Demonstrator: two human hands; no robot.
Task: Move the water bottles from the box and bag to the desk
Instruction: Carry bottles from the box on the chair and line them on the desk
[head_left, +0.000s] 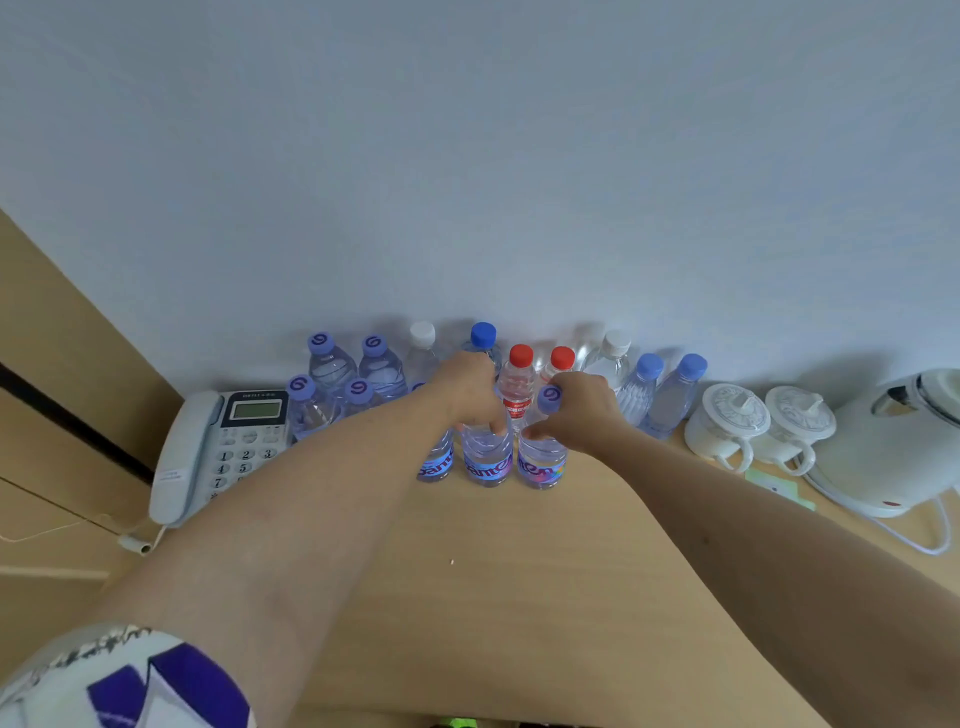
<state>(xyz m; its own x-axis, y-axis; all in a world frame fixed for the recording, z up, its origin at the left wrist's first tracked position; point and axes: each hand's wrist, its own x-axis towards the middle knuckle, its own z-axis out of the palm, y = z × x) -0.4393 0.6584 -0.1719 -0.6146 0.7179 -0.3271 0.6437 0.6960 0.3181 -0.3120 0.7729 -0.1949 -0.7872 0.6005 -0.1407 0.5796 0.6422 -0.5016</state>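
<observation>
Several water bottles stand on the wooden desk (498, 561) against the wall. My left hand (470, 387) grips the top of a purple-labelled bottle (487, 457) in the front row. My right hand (582, 410) grips the shoulder of the neighbouring purple-capped bottle (541, 460). A third labelled bottle (436, 462) stands partly hidden behind my left wrist. Behind them are two red-capped bottles (518, 384), a blue-capped bottle (484, 336), white-capped bottles (613, 353) and purple-capped bottles (330, 358). No box or bag is in view.
A grey desk phone (218, 447) sits left of the bottles. At the right stand two white lidded cups (727, 426), a white electric kettle (898, 447) with its cord, and a green paper slip (779, 488). A wooden panel (62, 395) flanks the desk on the left.
</observation>
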